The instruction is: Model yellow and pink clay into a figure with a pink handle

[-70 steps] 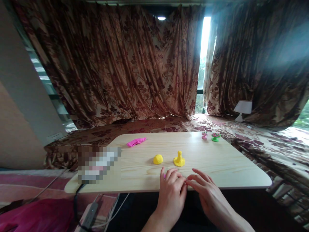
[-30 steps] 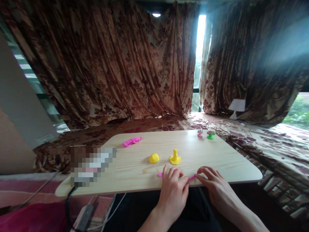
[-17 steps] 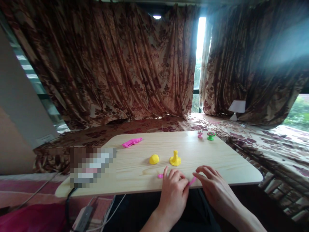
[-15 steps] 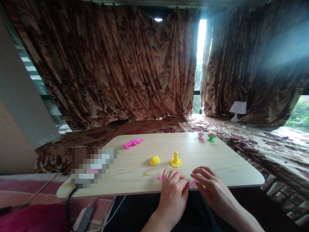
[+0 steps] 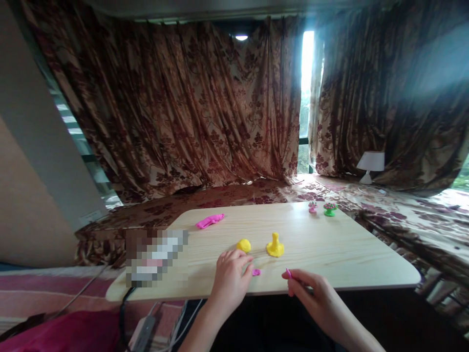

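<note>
My right hand point(image 5: 311, 291) pinches a small bit of pink modelling clay point(image 5: 288, 274) between thumb and fingertips, just above the table's near edge. Left of it, my left hand point(image 5: 230, 276) hovers palm down with its fingers apart, holding nothing. By its thumb lies a small flattened pink clay piece point(image 5: 256, 272). A yellow clay lump point(image 5: 244, 245) sits just beyond the left fingers, its lower edge partly covered by them. To its right stands a yellow clay shape point(image 5: 275, 245), a stem on a wide, uneven base.
On the pale wooden table point(image 5: 351, 254), a larger pink clay strip point(image 5: 210, 221) lies at the back left. Small pink point(image 5: 312, 207) and green point(image 5: 330, 209) mushroom-like clay figures stand at the back right. A blurred-out object point(image 5: 157, 258) occupies the left side.
My hands have moved apart. The left has shifted left, uncovering the flat pink piece; the right now pinches the pink clay away from it. The view has turned slightly left.
</note>
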A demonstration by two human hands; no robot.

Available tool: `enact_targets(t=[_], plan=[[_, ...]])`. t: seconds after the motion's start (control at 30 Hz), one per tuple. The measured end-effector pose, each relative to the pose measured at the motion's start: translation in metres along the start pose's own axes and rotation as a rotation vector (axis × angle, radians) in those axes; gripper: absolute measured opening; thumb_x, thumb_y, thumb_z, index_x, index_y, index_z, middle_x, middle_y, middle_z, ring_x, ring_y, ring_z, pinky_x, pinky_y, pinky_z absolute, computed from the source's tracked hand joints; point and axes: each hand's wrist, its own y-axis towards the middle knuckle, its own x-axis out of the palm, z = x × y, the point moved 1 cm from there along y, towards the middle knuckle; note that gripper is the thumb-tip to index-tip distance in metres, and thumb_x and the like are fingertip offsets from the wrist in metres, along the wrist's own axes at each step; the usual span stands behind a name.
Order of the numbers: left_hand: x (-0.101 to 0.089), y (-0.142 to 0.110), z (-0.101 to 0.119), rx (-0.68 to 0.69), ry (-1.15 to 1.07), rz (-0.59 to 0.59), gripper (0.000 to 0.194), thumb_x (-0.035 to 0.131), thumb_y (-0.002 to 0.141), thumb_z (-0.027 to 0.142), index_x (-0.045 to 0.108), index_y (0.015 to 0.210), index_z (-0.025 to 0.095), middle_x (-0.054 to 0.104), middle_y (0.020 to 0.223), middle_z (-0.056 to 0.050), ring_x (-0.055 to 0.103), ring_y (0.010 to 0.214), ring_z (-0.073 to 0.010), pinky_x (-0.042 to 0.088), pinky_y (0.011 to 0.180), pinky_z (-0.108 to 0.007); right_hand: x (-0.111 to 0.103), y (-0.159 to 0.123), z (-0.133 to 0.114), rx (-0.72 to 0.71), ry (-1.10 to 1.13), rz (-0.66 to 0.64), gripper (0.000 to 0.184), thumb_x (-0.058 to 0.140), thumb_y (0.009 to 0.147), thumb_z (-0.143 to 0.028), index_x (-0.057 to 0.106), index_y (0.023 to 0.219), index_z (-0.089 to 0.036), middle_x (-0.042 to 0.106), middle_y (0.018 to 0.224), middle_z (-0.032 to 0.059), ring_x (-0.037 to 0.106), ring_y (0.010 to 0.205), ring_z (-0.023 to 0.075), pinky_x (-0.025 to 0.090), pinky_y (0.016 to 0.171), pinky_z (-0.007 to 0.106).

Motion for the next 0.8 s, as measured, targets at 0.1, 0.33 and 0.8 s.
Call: enact_targets(t=[0.1, 0.33, 0.8], plan=[[0.007, 0.0, 0.003, -0.009, -0.017, -0.031, 0.016, 0.061, 0.077, 0.019, 0.074, 0.084, 0.023, 0.066, 0.086, -0.005, 0.058, 0.087, -0.0249, 0.038, 0.085, -0.041, 0.004, 0.001, -0.004, 0.004, 0.042, -0.001, 0.035, 0.04, 0.094, -0.037, 0.056, 0.07, -0.018, 0.058, 0.066, -0.0024, 0.054, 0.064, 0.0114, 0.04, 0.06, 0.02], [0.001, -0.001, 0.017, -0.098, -0.193, -0.062, 0.011, 0.059, 0.076, 0.02, 0.064, 0.067, 0.019, 0.066, 0.076, -0.001, 0.06, 0.083, -0.0223, 0.04, 0.083, -0.036, 0.009, 0.001, -0.009, 0.012, 0.144, 0.013, 0.028, 0.041, 0.093, -0.034, 0.059, 0.079, -0.017, 0.058, 0.068, -0.0019, 0.053, 0.067, 0.0126, 0.041, 0.066, 0.022], [-0.039, 0.007, 0.059, -0.116, -0.577, -0.183, 0.012, 0.057, 0.082, 0.024, 0.066, 0.077, 0.017, 0.065, 0.076, 0.002, 0.06, 0.078, -0.0148, 0.044, 0.078, -0.024, 0.011, 0.009, -0.03, 0.032, 0.299, 0.003, 0.028, 0.042, 0.092, -0.036, 0.058, 0.078, -0.017, 0.053, 0.068, -0.002, 0.049, 0.066, 0.0113, 0.04, 0.063, 0.021]])
